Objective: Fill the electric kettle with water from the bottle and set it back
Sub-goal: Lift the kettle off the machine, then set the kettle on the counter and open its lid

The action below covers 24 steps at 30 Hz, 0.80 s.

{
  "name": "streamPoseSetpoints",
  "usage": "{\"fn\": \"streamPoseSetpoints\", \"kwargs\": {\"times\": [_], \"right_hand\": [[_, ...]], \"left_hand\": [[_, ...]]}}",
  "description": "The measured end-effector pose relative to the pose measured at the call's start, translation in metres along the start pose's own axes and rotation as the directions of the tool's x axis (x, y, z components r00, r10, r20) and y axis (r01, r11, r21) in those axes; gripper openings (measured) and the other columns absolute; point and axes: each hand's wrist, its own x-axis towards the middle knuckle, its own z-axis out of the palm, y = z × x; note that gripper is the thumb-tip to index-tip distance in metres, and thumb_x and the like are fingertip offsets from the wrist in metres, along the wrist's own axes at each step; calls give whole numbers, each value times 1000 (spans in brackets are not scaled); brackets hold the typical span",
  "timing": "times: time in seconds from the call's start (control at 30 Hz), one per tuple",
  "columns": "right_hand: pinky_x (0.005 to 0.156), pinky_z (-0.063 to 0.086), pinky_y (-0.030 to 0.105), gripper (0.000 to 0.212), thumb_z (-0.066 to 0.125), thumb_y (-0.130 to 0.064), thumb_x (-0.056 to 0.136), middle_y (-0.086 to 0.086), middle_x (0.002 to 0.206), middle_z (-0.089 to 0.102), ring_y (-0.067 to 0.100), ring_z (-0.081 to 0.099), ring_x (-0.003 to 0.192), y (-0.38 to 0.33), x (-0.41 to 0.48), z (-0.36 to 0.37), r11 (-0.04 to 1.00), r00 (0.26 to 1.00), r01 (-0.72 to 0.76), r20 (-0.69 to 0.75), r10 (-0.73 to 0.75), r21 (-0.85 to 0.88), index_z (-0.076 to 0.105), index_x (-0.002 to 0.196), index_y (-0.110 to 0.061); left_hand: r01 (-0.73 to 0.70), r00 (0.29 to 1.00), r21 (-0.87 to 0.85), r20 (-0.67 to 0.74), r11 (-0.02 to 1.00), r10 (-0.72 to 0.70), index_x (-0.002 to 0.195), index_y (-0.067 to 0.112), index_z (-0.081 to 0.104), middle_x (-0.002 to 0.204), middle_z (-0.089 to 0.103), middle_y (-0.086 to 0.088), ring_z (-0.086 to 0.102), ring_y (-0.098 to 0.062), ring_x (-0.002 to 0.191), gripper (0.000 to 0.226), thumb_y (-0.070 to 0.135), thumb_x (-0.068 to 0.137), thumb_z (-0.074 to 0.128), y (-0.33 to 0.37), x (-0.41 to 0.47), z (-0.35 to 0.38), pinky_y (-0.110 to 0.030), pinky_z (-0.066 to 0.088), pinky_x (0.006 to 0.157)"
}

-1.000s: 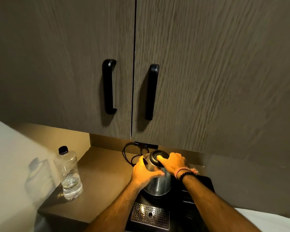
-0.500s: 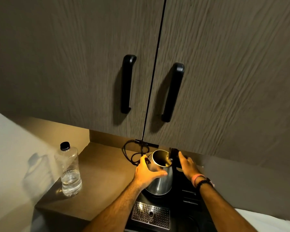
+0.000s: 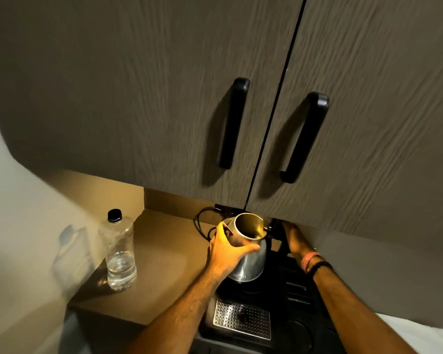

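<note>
A steel electric kettle stands on a black tray, its mouth uncovered and the inside showing no water that I can make out. The black lid is tipped back behind the rim. My left hand wraps the kettle's upper body from the left. In shadow at the kettle's right, my right hand reaches its fingers up to the lid and handle; its grip is hidden. A clear plastic bottle with a black cap stands upright on the counter to the left, about a third full.
Wall cabinet doors with two black handles hang low over the brown counter. A black cord loops behind the kettle. A perforated metal drip grille lies in the tray's front. A pale wall bounds the counter's left side.
The kettle lid, covered by my right hand a second ago, now stands open. My right hand has moved back to the kettle's right side. My left hand stays on the body.
</note>
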Motion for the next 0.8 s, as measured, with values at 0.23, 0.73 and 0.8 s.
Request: {"fn": "streamPoseSetpoints", "kwargs": {"times": [0.23, 0.73, 0.8], "right_hand": [[101, 47, 43, 37, 48, -37, 104, -6, 97, 76, 22, 68, 104, -3, 5, 70, 1000, 985, 21, 171, -18, -13, 78, 89, -23], [119, 37, 52, 83, 22, -75, 84, 11, 145, 57, 29, 50, 136, 38, 7, 196, 872, 840, 315, 537, -73, -375, 54, 144, -28], [119, 37, 51, 81, 20, -71, 85, 12, 144, 57, 29, 50, 135, 34, 0, 197, 853, 843, 311, 535, -45, -418, 50, 147, -27]], "left_hand": [[91, 988, 102, -134, 991, -77, 148, 22, 31, 144, 50, -2, 48, -25, 130, 131, 66, 39, 89, -15, -13, -67, -43, 44, 103], [290, 940, 38, -197, 956, -277, 152, 13, 23, 151, 43, -12, 43, -32, 136, 151, 71, 28, 89, -89, -25, -168, -49, 42, 109], [293, 939, 42, -200, 955, -279, 151, 13, 24, 151, 43, -12, 43, -32, 136, 149, 69, 30, 90, -91, -26, -169, -49, 42, 109]]}}
